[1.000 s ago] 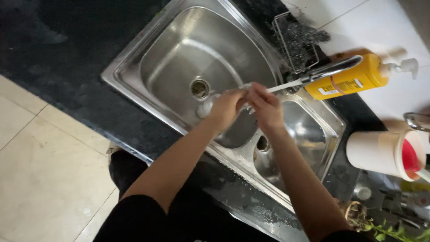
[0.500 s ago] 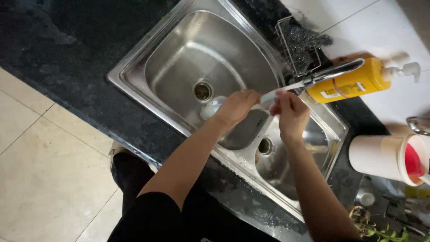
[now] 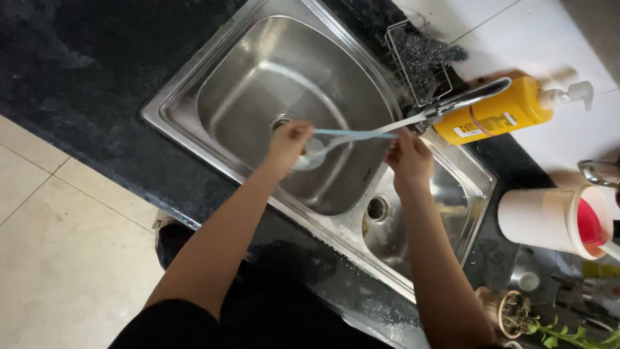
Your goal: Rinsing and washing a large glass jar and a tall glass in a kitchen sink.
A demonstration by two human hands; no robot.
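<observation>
Both hands grip a thin blue straw [image 3: 352,134] under the tap [image 3: 462,100]: left hand [image 3: 289,143], right hand [image 3: 408,157]. Wet fingers might drop it into the sink [image 3: 194,132].

The left hand [image 3: 289,143] covers one end of the thin blue stick [image 3: 355,134], and the right hand [image 3: 408,157] covers the other end. You cannot tell what the stick is. Something small and shiny sits by the left hand, too blurry to make out. Part of the big drain [image 3: 279,121] hides behind that hand. The tap [image 3: 604,172] on the right is cut off by the edge. The stuff near the little plant [image 3: 516,313] is dark and blurry.
</observation>
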